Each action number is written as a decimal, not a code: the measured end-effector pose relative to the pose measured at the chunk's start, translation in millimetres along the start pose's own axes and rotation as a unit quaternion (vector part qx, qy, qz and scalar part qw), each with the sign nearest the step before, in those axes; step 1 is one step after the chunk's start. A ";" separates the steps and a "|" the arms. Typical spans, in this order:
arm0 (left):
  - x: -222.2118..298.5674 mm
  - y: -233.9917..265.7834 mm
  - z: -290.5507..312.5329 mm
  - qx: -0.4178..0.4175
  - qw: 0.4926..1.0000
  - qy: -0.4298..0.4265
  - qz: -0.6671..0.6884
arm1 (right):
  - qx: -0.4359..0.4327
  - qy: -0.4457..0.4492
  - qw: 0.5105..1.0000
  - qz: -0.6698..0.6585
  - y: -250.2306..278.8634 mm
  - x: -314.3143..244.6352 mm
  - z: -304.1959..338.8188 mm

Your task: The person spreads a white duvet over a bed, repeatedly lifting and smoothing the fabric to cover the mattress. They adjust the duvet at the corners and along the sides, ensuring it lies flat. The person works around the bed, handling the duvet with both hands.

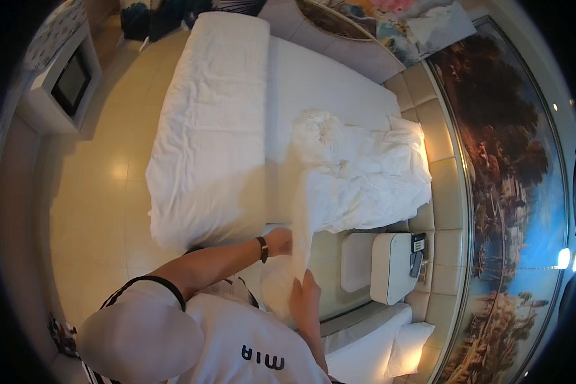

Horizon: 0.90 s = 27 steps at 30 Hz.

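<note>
My left hand [279, 242], with a dark watch on its wrist, grips the edge of a white bed cloth [303, 221] beside the bed. A little nearer, my right hand [306, 298] is closed on the same cloth. From my hands, the cloth runs up to a crumpled white heap [358, 166] on the mattress, and another part hangs below. Whether it is a sheet or a cover I cannot tell. The bed [326, 77] has a smooth white surface. Across its left end lies a thick folded white duvet [217, 128].
Right of my hands stands a white nightstand [390, 269] with a small black device on top. A second bed [358, 349] with a white pillow [411, 345] is at the lower right. A padded headboard [445, 173] lines the wall. At far left, a screen [72, 83] sits in a white cabinet.
</note>
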<state>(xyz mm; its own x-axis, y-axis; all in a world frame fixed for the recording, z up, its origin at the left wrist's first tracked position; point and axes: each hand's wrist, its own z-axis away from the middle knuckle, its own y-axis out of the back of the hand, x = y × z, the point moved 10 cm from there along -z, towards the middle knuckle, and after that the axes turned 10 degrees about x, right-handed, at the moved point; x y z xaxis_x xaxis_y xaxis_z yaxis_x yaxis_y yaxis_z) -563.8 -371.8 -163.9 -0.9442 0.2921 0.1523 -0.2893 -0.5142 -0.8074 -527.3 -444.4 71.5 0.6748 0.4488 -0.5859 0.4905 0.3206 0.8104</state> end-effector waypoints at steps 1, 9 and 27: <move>0.1 6.1 -13.0 -0.007 1.000 -0.005 -0.020 | 0.029 -0.021 0.999 -0.031 7.3 2.7 3.7; -15.4 -24.7 7.4 0.015 0.996 0.024 -0.089 | 0.222 -0.119 0.955 -0.157 63.4 38.1 53.3; 155.0 -21.7 11.6 0.036 0.970 -0.213 -0.112 | 0.305 -0.160 0.939 -0.021 85.4 2.5 55.1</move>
<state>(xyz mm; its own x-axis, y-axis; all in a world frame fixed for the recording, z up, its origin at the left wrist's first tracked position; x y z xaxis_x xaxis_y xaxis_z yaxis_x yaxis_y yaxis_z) -705.8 -324.7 -116.2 -0.8309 0.0516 0.5541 -0.4912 -0.5360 -0.6866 -453.4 -461.9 139.0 0.7314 0.1420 -0.6670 0.6786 -0.2490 0.6911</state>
